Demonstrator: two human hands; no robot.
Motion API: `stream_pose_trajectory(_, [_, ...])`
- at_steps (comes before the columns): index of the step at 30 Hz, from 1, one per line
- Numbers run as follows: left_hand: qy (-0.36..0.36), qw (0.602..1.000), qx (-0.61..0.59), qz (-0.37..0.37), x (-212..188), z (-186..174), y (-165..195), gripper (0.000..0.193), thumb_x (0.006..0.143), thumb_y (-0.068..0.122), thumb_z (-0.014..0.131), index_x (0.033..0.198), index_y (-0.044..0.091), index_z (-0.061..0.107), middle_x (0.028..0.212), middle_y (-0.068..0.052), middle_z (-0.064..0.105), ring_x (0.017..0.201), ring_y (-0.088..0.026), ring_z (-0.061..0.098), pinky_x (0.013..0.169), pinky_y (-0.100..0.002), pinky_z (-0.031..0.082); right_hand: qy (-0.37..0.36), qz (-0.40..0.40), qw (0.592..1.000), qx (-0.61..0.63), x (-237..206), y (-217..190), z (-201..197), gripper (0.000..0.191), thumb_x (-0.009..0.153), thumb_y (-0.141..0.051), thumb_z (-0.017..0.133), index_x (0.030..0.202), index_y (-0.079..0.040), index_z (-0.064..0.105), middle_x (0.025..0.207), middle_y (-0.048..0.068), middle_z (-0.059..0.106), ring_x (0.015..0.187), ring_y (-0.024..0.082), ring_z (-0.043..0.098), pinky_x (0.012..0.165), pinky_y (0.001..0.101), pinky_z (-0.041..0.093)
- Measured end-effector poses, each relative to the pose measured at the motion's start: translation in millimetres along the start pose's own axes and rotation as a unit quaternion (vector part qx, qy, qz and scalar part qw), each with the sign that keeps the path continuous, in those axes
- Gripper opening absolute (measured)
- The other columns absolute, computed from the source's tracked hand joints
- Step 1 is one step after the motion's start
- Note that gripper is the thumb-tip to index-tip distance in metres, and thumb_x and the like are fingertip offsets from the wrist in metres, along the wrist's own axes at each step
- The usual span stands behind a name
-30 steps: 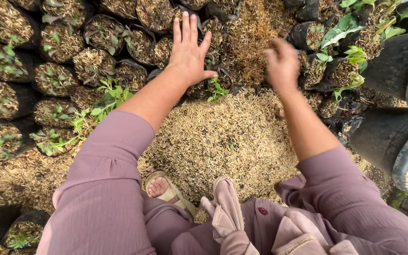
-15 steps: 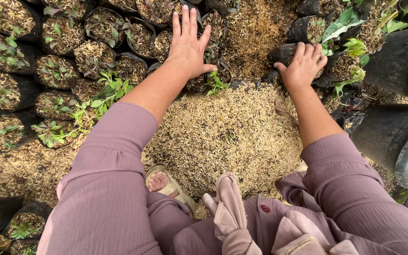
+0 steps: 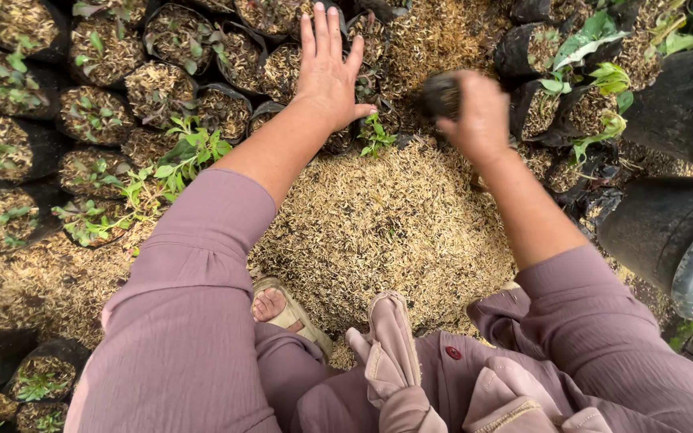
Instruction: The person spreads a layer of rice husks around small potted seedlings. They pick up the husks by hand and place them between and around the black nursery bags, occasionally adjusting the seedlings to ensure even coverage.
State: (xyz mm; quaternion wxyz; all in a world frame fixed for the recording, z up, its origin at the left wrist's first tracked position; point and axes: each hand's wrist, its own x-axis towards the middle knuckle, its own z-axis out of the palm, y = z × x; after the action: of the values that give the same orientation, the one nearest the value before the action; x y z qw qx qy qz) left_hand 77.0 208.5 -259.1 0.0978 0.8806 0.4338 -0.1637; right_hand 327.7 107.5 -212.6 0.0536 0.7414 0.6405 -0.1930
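Left hand lies flat, fingers spread and released, on the seedling bags beyond the husk pile. Right hand is clenched around a small dark bag above the pile's far edge. Judgement: carry it upright, grip firm, so filling stays in.

Small black nursery bag: dark, rounded, soft-sided; gripped in the right hand, lifted clear of the heap of pale rice husk below; its outline is blurred, so tilt and contents cannot be told; it sits just right of the left hand, which lies flat, fingers spread, on the packed black seedling bags, each filled with husk and bearing small green sprouts.
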Motion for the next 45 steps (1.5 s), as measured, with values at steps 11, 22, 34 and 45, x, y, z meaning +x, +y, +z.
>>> stream_pose_trajectory(11, [-0.007,1.000,-0.002,0.003,-2,-3,2,0.115,0.078,0.091,0.045,0.165,0.019,0.021,0.165,-0.035,0.008,0.149,-0.057,-0.003,0.115,-0.069,-0.003,-0.167,0.071,0.968,0.174,3,-31,-3,0.066,0.084,-0.024,0.083,0.141,-0.013,0.050,0.143,0.012,0.054,0.131,0.031,0.054,0.115,0.0488,0.042])
stream_pose_trajectory(22, [0.001,1.000,-0.020,0.008,-8,-6,-4,0.115,0.079,0.091,0.045,0.165,0.018,0.021,0.164,-0.037,0.007,0.149,-0.057,-0.002,0.116,-0.069,-0.002,0.204,0.463,0.442,0.741,69,41,-36,0.054,0.107,-0.032,0.037,0.128,0.017,0.045,0.121,0.034,0.062,0.101,0.040,0.072,0.083,0.0451,0.070])
stream_pose_trajectory(34, [0.001,1.000,-0.025,0.007,-7,-2,-2,0.116,0.079,0.090,0.047,0.165,0.016,0.022,0.164,-0.037,0.007,0.150,-0.056,-0.003,0.116,-0.069,-0.003,0.178,0.399,0.615,0.656,35,26,-25,0.035,0.105,-0.010,0.028,0.130,0.001,0.049,0.108,0.018,0.068,0.088,0.021,0.070,0.073,0.0336,0.065])
stream_pose_trajectory(45, [0.005,1.000,-0.010,0.004,-4,3,-3,0.116,0.079,0.092,0.042,0.166,0.019,0.018,0.166,-0.034,0.006,0.150,-0.055,-0.004,0.117,-0.069,-0.001,-0.021,0.042,0.991,0.126,37,-65,-4,0.043,0.103,-0.007,0.041,0.143,0.002,0.056,0.116,0.025,0.072,0.105,0.035,0.068,0.106,0.0497,0.046])
